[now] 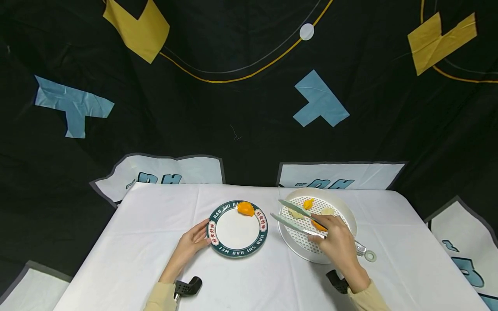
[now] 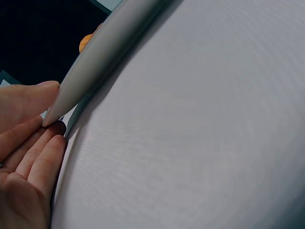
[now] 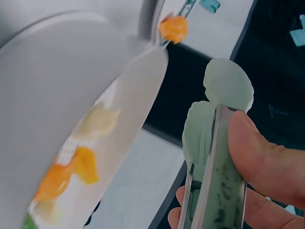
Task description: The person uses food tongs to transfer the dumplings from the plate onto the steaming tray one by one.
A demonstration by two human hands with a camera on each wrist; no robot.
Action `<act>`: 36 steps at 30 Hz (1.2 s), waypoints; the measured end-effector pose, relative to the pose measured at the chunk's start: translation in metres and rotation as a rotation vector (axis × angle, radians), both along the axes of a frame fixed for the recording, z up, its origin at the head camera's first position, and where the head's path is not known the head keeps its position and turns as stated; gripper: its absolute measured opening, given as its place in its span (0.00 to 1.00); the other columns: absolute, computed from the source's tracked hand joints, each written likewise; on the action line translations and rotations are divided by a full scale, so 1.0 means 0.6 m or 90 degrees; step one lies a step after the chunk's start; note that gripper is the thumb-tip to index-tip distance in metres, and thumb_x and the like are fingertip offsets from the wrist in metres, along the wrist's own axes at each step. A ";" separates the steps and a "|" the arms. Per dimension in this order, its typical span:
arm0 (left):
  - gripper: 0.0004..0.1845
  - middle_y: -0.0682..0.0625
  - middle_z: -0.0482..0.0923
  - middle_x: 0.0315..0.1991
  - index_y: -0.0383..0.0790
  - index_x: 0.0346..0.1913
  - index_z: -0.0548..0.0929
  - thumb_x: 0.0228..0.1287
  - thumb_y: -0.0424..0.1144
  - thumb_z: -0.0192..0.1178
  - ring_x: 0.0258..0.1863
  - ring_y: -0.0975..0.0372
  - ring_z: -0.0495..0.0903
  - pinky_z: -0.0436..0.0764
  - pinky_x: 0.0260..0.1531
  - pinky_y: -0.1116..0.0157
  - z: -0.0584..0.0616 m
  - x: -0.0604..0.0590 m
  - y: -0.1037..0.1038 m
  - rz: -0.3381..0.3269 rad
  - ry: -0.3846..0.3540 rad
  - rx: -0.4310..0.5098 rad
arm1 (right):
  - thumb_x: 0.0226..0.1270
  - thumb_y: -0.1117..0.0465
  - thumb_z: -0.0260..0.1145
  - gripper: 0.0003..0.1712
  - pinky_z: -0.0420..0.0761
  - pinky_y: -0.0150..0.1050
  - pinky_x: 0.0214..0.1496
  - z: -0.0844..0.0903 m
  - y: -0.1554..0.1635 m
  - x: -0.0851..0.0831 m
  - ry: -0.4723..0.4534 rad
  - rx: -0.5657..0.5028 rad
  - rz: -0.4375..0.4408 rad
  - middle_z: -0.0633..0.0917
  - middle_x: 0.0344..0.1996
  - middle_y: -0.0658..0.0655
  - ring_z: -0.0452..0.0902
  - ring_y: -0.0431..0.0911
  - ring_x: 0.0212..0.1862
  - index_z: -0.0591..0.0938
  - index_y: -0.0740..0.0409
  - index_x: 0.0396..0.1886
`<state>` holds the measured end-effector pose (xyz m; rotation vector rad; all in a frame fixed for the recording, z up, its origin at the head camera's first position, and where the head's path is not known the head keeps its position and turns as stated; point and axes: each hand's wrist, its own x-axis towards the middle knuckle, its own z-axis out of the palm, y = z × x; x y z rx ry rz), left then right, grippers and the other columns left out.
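A green-rimmed white plate (image 1: 238,250) lies on the white table and carries one orange food piece (image 1: 246,208) at its far edge. My left hand (image 1: 199,237) holds the plate's left rim (image 2: 95,57) between thumb and fingers (image 2: 33,152). To the right, a white perforated basket (image 1: 307,252) holds orange pieces (image 1: 309,203) and pale pieces (image 1: 296,214). My right hand (image 1: 330,235) grips pale-green tongs (image 1: 297,224) over the basket. The tong tips are spread with nothing between them. Up close, my thumb (image 3: 267,162) presses on the tongs (image 3: 217,157) beside the basket's food (image 3: 71,171).
A white cloth covers the table (image 1: 155,259), whose far edge runs behind the plate and basket. Black fabric with blue and yellow shapes hangs behind (image 1: 319,101). A black wrist mount (image 1: 188,286) sits on each forearm.
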<state>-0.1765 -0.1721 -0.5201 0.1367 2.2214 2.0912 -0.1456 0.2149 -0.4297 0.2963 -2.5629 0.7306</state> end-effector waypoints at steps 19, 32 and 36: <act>0.34 0.33 0.59 0.68 0.27 0.69 0.61 0.59 0.22 0.60 0.68 0.48 0.60 0.68 0.61 0.72 -0.003 -0.002 -0.002 -0.010 -0.016 0.017 | 0.32 0.64 0.82 0.34 0.80 0.50 0.48 -0.017 -0.102 -0.048 -0.003 0.035 0.050 0.84 0.42 0.60 0.76 0.55 0.45 0.85 0.62 0.48; 0.35 0.32 0.60 0.68 0.30 0.69 0.62 0.59 0.23 0.61 0.67 0.49 0.61 0.69 0.61 0.72 0.000 -0.001 -0.001 0.003 -0.040 0.013 | 0.31 0.62 0.82 0.34 0.78 0.47 0.42 -0.039 -0.140 -0.071 -0.012 0.069 0.040 0.85 0.40 0.62 0.75 0.55 0.39 0.85 0.64 0.47; 0.35 0.32 0.60 0.68 0.29 0.69 0.62 0.59 0.23 0.60 0.67 0.48 0.61 0.69 0.61 0.72 0.000 -0.001 -0.001 0.001 -0.036 0.015 | 0.31 0.62 0.83 0.34 0.77 0.46 0.40 -0.044 -0.148 -0.076 -0.008 0.077 0.031 0.85 0.39 0.62 0.75 0.54 0.38 0.85 0.63 0.46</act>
